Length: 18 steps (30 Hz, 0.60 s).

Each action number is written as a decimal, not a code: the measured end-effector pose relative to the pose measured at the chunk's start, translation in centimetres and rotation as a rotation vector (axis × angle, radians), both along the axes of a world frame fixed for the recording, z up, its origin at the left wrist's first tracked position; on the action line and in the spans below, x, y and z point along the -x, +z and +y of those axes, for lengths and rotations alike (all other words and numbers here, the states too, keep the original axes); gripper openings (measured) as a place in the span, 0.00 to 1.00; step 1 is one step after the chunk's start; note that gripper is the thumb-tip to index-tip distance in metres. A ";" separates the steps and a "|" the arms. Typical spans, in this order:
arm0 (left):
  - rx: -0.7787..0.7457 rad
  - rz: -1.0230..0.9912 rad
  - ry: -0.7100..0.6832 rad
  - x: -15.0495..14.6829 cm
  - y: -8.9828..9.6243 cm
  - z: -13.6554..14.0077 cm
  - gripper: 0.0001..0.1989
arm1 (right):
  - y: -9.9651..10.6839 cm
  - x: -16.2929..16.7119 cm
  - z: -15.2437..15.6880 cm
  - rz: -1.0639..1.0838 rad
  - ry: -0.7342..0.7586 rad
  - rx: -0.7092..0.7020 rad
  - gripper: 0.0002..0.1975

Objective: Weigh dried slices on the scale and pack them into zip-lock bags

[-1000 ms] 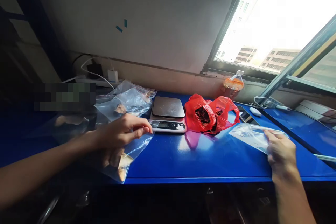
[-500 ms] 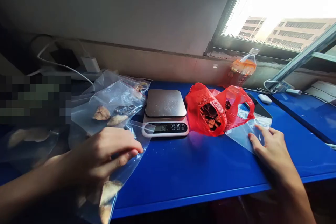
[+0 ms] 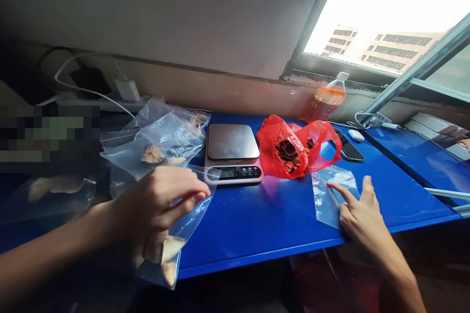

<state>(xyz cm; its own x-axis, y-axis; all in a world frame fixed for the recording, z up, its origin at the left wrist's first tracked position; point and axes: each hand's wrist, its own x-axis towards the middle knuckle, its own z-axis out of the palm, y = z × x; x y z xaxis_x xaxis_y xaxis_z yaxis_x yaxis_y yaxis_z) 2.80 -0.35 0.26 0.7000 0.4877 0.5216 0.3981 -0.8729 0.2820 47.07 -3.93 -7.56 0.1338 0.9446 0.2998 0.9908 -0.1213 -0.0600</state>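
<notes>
My left hand is closed, thumb against fingers, on the top edge of a clear plastic bag with pale, dried-looking pieces in its bottom. The bag hangs over the table's front edge. My right hand has its fingers spread, the forefinger on a flat clear plastic bag that lies on the table. Between my hands stands a kitchen scale with a bare steel plate; its display is hard to read. Right of it, an open red plastic bag holds dark, reddish-brown dried pieces.
More clear bags with dried pieces lie left of the scale. Behind the red bag stands a drink bottle. A phone and a white case lie at right. A charger and cables are along the wall.
My right hand has slid the flat bag towards the front edge, away from the phone, and its fingers have spread. My left hand keeps its bag. The view has turned slightly.
</notes>
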 end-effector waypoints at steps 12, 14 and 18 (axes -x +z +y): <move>-0.321 0.441 0.145 -15.0 3.8 3.7 0.24 | 5.8 1.9 4.5 0.581 -0.055 -0.131 0.30; -0.173 0.428 0.157 -15.2 4.5 5.7 0.23 | 7.4 2.5 7.1 0.783 0.062 -0.066 0.22; -0.056 0.339 0.198 -15.4 5.8 7.4 0.17 | 11.9 4.0 11.9 0.917 0.190 -0.022 0.12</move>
<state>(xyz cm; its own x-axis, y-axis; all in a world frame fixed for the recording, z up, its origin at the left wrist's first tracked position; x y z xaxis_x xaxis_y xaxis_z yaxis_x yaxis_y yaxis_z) 18.17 7.00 6.03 0.7326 0.6075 0.3070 0.6223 -0.7805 0.0595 43.03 7.98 4.38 0.1707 0.9702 0.1722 0.5583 0.0487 -0.8282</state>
